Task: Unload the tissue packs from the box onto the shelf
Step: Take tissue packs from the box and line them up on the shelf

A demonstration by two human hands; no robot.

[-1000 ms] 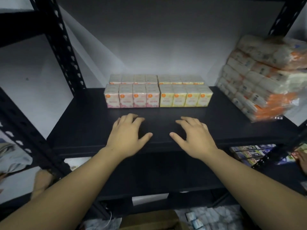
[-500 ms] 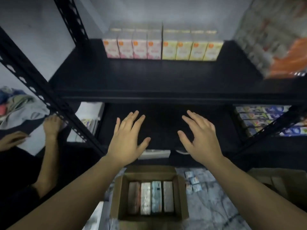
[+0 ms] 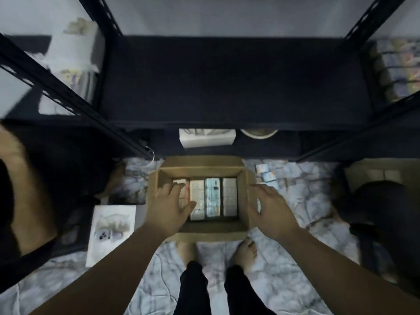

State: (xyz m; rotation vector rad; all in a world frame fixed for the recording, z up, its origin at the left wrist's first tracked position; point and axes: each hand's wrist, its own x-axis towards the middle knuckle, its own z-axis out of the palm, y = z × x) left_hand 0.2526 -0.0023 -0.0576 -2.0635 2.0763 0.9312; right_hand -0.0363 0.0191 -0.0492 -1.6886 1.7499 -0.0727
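Tissue packs [image 3: 210,196] sit in the open cardboard box [image 3: 244,198] on the floor, straight below me, just in front of my feet. Four show, side by side, long axes running away from me toward the shelf [image 3: 227,87]. My left hand [image 3: 169,209] is nearer: over the leftmost pack, fingers spread and relaxed, gripping nothing. My right hand [image 3: 269,210] hangs over the right box wall, also spread wide, empty. Packs look wrapped and pale; the third from the left is bluish. Print too blurred to read.
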